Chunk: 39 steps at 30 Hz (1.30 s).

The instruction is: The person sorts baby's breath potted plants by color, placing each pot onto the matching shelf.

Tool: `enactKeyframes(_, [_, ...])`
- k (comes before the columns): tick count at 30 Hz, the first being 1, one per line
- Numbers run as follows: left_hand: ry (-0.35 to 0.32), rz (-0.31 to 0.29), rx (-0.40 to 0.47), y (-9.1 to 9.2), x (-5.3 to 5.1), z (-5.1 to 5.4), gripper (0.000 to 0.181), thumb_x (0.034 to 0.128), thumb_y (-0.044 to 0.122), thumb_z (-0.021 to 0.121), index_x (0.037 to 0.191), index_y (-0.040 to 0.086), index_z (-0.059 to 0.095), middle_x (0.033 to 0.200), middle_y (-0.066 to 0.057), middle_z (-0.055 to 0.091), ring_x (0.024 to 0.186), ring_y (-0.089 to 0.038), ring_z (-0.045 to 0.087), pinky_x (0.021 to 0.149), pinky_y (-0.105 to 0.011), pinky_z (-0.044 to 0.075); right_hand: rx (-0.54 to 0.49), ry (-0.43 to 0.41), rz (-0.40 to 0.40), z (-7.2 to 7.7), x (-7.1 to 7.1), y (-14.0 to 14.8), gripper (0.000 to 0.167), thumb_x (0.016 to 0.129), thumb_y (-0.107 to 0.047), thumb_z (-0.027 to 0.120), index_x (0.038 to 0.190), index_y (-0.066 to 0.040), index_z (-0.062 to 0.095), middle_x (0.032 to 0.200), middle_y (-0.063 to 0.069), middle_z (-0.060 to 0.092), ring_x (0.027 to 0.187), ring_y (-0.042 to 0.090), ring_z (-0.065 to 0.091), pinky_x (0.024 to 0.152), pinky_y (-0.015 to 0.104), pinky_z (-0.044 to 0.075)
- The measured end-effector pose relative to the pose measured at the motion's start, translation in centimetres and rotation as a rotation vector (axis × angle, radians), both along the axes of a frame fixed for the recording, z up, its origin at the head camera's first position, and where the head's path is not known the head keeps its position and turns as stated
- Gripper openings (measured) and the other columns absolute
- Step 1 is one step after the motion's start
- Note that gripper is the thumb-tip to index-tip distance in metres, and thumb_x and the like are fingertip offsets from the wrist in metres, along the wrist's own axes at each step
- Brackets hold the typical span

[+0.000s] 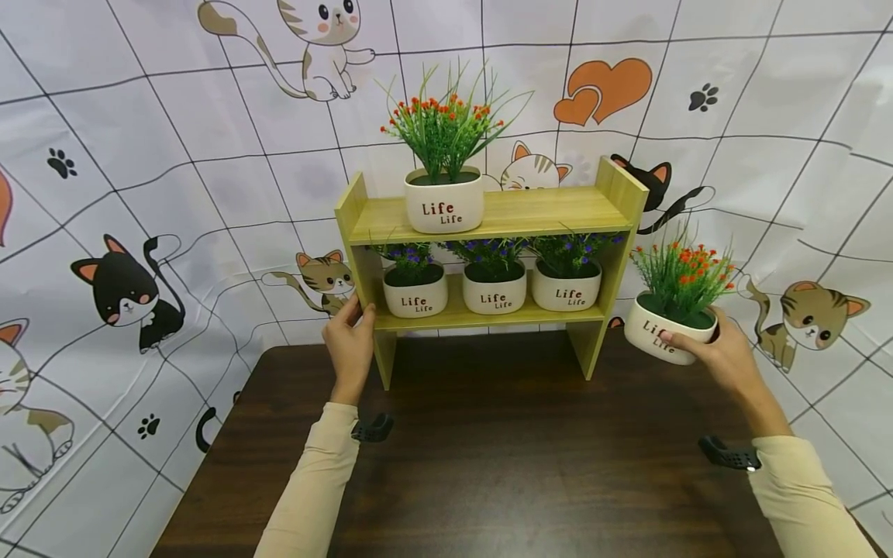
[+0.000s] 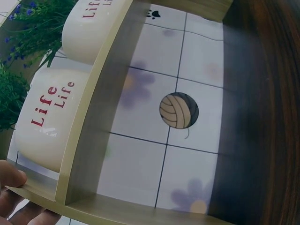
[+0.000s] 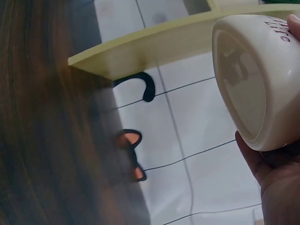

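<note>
My right hand holds a white oval pot with an orange-flowered artificial plant, tilted in the air right of the wooden shelf. In the right wrist view the pot's smooth underside faces the camera. My left hand grips the shelf's left side panel, with the thumb on the inner side and fingers behind. On the top board stands another orange-flowered potted plant. Three purple-flowered potted plants, left, middle and right, line the lower board.
The shelf stands on a dark wooden table near its back edge. Behind it hangs a white grid-patterned wall sheet printed with cartoon cats, hearts and paw marks. A black strap device is on the left wrist and another on the right.
</note>
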<state>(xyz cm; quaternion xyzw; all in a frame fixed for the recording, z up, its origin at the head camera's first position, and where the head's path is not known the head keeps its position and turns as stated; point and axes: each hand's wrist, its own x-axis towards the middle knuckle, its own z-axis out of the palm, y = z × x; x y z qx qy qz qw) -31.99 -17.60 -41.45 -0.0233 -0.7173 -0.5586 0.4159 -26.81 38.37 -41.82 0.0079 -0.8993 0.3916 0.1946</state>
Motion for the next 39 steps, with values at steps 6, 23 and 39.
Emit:
enactKeyframes(6, [0.007,0.014,0.003,0.1,-0.1,-0.1,0.035,0.0936,-0.008,0.074,0.128,-0.003,0.076,0.117,-0.028,0.076,0.107,-0.042,0.077,0.083,-0.025,0.06,-0.001,0.036,-0.01,1.2,0.5,-0.4,0.069,0.091,-0.032,0.081,0.142,0.005,0.053,0.098,-0.008,0.061,0.086,-0.009,0.048,0.075,0.021,0.04])
enactKeyframes(23, [0.02,0.0,-0.011,1.3,2.2,2.2,0.033,0.0934,-0.014,0.068,0.126,-0.013,0.072,0.115,-0.035,0.074,0.107,-0.049,0.075,0.083,-0.018,0.057,-0.017,0.163,0.077,3.9,1.7,-2.0,0.059,0.089,-0.021,0.081,0.136,0.004,0.055,0.09,-0.033,0.058,0.081,-0.011,0.056,0.069,0.011,0.044])
enactKeyframes(39, [0.003,-0.013,-0.004,-0.2,-0.1,-0.2,0.035,0.0948,-0.005,0.073,0.129,0.0,0.076,0.117,-0.025,0.077,0.108,-0.038,0.077,0.081,-0.009,0.053,-0.044,0.204,0.134,6.7,1.8,-4.5,0.05,0.087,-0.017,0.083,0.129,-0.003,0.059,0.092,-0.029,0.063,0.081,-0.008,0.061,0.067,0.011,0.047])
